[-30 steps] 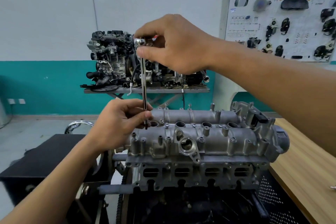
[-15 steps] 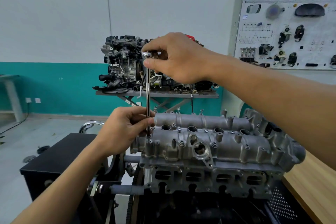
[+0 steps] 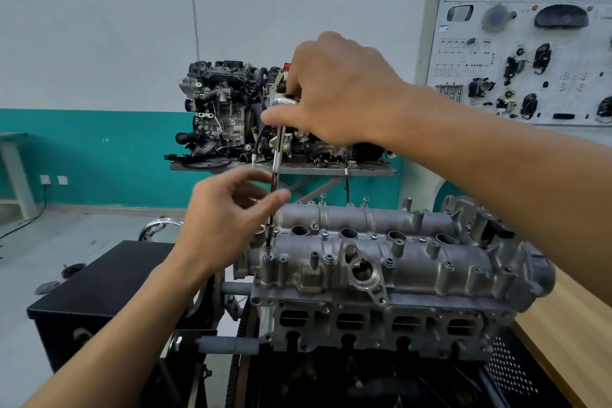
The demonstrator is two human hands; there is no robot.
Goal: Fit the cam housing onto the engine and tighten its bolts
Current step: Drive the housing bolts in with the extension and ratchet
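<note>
The grey cam housing (image 3: 381, 252) sits on top of the engine (image 3: 374, 325), with several bolts standing in its bosses. A long ratchet extension (image 3: 276, 172) stands upright, its tip on a bolt (image 3: 269, 248) at the housing's front left corner. My right hand (image 3: 337, 89) grips the ratchet head (image 3: 281, 99) at the top. My left hand (image 3: 228, 222) pinches the lower shaft between thumb and fingertips, its fingers loosely spread.
A black box (image 3: 106, 295) stands left of the engine. A wooden bench (image 3: 569, 338) lies to the right. Behind are a second engine (image 3: 231, 113) on a metal stand (image 3: 281, 170) and a wall board of car parts (image 3: 523, 53).
The tool tip has shifted from a bolt further back to the front left corner bolt. My left fingers loosened from a closed grip to a light pinch. The camera moved closer.
</note>
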